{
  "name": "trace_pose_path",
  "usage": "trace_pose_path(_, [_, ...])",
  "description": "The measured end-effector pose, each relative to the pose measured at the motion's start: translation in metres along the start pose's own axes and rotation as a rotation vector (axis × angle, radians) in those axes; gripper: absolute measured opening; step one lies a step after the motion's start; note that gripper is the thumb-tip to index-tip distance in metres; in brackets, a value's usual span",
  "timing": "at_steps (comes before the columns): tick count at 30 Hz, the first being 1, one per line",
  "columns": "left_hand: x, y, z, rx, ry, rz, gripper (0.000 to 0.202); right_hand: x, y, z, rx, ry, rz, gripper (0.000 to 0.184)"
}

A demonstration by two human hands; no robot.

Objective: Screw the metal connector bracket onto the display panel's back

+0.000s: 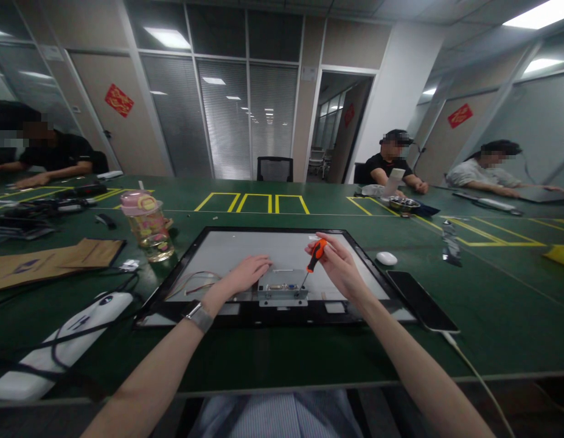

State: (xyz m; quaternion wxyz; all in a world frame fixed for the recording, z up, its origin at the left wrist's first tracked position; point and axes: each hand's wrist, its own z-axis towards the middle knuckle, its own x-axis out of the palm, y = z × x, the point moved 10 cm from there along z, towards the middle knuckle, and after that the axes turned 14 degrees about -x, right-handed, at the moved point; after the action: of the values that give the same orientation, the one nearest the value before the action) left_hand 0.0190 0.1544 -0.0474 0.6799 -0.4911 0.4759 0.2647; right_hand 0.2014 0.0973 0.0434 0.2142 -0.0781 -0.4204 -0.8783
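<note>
A black-framed monitor (181, 267) lies face down on the green table, its grey metal back up. A small metal connector bracket (282, 292) sits at its near middle. My right hand (337, 263) is closed on a screwdriver with an orange and black handle (316, 255); its tip points down at the bracket's right end. My left hand (245, 274) rests on the back panel just left of the bracket, fingers curled and pressing down. Thin coloured wires (197, 283) lie on the panel to the left.
A black phone (421, 300) with a white cable lies right of the monitor, near a white earbud case (386, 258). A pink-lidded jar (148, 226), brown paper bag (58, 258) and white power strip (67, 340) sit at left. Three people sit at the table's far side.
</note>
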Motion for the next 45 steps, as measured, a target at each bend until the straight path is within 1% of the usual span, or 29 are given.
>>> trace_pose_path(3, [0.0, 0.0, 0.0, 0.0, 0.0, 0.0, 0.043, 0.0, -0.001, 0.0, -0.002, 0.003, 0.008, 0.02])
trace_pose_path(7, [0.0, 0.0, 0.0, 0.006, -0.002, -0.002, 0.043, -0.008, -0.002, 0.0, -0.022, -0.036, 0.002, 0.011])
trace_pose_path(12, [0.0, -0.001, 0.0, 0.006, -0.005, -0.001, 0.042, -0.007, -0.006, -0.001, 0.033, -0.029, 0.037, 0.022])
trace_pose_path(15, [-0.001, -0.001, 0.0, 0.0, -0.007, 0.003, 0.041, -0.007, -0.007, -0.001, 0.023, -0.022, 0.075, 0.018])
trace_pose_path(18, [-0.001, -0.002, 0.0, 0.004, -0.003, 0.01, 0.042, -0.011, -0.008, 0.0, 0.008, -0.04, 0.088, 0.014])
trace_pose_path(21, [-0.001, -0.002, 0.0, 0.01, -0.007, 0.011, 0.041, -0.011, -0.01, -0.001, 0.03, -0.038, 0.07, 0.019])
trace_pose_path(24, [-0.002, -0.003, -0.001, 0.006, -0.007, 0.013, 0.041, -0.007, -0.009, -0.001, 0.052, -0.024, 0.082, 0.024])
trace_pose_path(30, [-0.003, -0.005, -0.002, 0.002, -0.003, 0.011, 0.041, -0.001, -0.005, 0.0, 0.047, -0.012, 0.093, 0.025])
trace_pose_path(34, [-0.002, -0.003, 0.0, 0.004, -0.007, 0.011, 0.041, -0.006, -0.008, -0.001, 0.053, -0.026, 0.042, 0.025])
trace_pose_path(40, [0.0, -0.001, 0.001, 0.016, -0.016, 0.012, 0.042, -0.016, -0.008, -0.001, 0.012, -0.087, -0.001, 0.019])
trace_pose_path(45, [-0.001, -0.003, 0.0, 0.018, -0.017, 0.009, 0.042, -0.008, -0.006, 0.0, 0.031, -0.058, 0.018, 0.022])
